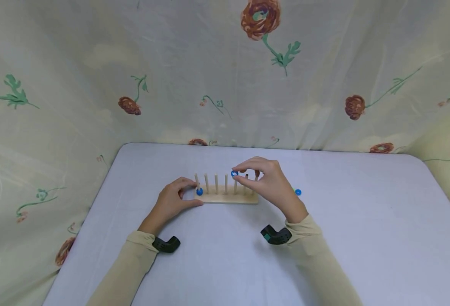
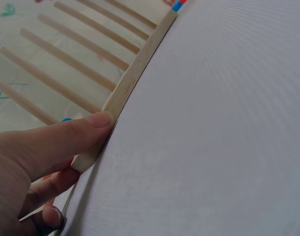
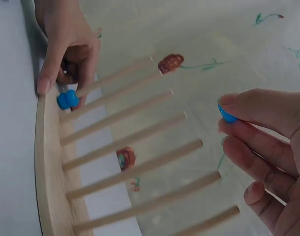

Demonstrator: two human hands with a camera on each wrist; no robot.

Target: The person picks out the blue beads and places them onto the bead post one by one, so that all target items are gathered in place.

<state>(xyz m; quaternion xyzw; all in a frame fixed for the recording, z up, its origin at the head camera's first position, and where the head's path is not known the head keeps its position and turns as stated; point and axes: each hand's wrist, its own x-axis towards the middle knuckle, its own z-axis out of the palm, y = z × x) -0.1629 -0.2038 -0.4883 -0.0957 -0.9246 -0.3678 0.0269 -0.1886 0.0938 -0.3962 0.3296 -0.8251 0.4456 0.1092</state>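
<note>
A wooden peg board (image 1: 228, 198) with a row of several upright pegs lies on the table. My left hand (image 1: 170, 199) grips its left end, thumb (image 2: 98, 119) along the front edge and other fingers round the end and back. Blue rings (image 3: 68, 99) sit low on the leftmost peg, close to that hand. Over the pegs right of the board's middle, my right hand (image 1: 272, 182) pinches a small blue ring (image 1: 234, 173) between thumb and forefinger. In the right wrist view this ring is mostly covered by the fingertips and is apart from the pegs.
Another blue ring (image 1: 298, 192) lies on the table right of the board, with a bit of green beside it, partly behind my right hand. A white cloth covers the table (image 1: 209, 263). A flowered curtain (image 1: 194, 76) hangs behind the table's back edge.
</note>
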